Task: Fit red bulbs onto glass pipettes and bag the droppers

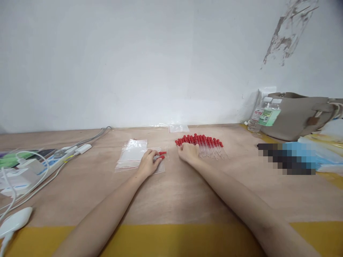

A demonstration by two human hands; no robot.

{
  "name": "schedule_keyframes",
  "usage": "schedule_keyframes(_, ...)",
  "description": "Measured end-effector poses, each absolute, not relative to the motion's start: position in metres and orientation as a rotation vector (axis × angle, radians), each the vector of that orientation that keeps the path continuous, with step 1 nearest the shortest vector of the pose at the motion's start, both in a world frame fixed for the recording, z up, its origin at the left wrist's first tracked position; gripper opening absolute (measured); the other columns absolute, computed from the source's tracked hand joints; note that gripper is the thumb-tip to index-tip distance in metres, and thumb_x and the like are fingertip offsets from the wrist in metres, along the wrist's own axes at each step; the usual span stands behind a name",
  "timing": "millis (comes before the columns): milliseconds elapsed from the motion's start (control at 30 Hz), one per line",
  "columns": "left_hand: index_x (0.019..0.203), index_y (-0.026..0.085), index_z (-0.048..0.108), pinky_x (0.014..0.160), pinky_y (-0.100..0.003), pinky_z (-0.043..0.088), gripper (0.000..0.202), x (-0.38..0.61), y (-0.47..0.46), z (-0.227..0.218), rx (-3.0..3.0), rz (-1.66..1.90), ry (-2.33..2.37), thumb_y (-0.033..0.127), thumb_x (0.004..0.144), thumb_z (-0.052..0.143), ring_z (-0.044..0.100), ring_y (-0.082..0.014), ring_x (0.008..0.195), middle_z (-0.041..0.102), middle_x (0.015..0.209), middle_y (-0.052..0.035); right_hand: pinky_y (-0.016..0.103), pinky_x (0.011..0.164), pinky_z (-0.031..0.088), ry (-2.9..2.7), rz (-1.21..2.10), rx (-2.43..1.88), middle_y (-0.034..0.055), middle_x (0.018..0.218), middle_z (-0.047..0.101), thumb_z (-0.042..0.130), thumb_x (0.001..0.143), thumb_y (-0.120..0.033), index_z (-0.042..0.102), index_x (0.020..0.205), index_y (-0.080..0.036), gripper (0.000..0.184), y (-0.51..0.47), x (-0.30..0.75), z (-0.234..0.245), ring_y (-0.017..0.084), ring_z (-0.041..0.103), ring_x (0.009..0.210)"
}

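Observation:
My left hand [148, 163] rests on a stack of small clear plastic bags [132, 153], its fingers curled round red-capped droppers [161, 155] whose red tips stick out to the right. My right hand [188, 152] lies on the near left end of a row of several clear droppers with red bulbs [206, 144], fingers bent down over them. Whether it has one pinched is hidden by the back of the hand.
A power strip with plugs and white cables [50, 162] lies at the left, a white device [14, 221] at the near left. Two water bottles [264, 114] and a beige bag [297, 116] stand at the right by the wall. Another clear bag [178, 127] lies at the back.

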State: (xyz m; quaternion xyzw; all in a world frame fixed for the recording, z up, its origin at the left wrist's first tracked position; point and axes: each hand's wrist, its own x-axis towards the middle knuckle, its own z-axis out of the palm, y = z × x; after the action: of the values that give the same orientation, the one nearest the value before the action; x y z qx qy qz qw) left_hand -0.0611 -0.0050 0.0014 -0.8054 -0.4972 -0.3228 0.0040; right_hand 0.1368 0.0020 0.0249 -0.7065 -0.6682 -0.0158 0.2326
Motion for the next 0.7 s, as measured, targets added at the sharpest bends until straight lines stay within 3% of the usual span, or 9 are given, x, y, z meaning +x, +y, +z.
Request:
schedule_keyframes(400,0.074,0.018,0.055,0.063,-0.026,0.042,0.014,-0.06,0.001,0.002,-2.611,-0.936,-1.603,0.03,0.078,0.049,0.053,-0.0149,0.066,0.057,0.075,-0.0027,0.041,0.081,0.018,-1.924,-0.081,-2.003,0.0155,0.076,0.065,0.041,0.078,-0.029,0.063,0.076,-0.011,0.029,0.016,0.115,0.02,0.023,0.058,0.075)
schedule_keyframes(500,0.073,0.018,0.053,0.063,-0.026,0.042,0.013,-0.06,0.001,0.001,-2.618,-0.954,-1.575,0.029,0.078,0.048,0.054,-0.0155,0.068,0.058,0.073,-0.0022,0.038,0.081,0.021,-1.96,-0.064,-1.963,0.0128,0.084,0.065,0.039,0.079,-0.031,0.062,0.086,-0.014,0.029,0.015,0.107,0.021,0.023,0.057,0.083)
schedule_keyframes(700,0.081,0.018,0.051,0.062,-0.027,0.042,0.005,-0.062,0.002,-0.001,-2.602,-0.999,-1.565,0.021,0.077,0.048,0.054,-0.0164,0.07,0.058,0.078,-0.0021,0.037,0.076,0.027,-1.98,0.057,-2.011,0.0132,0.087,0.064,0.044,0.075,-0.035,0.063,0.084,-0.015,0.029,0.016,0.09,0.02,0.024,0.058,0.083)
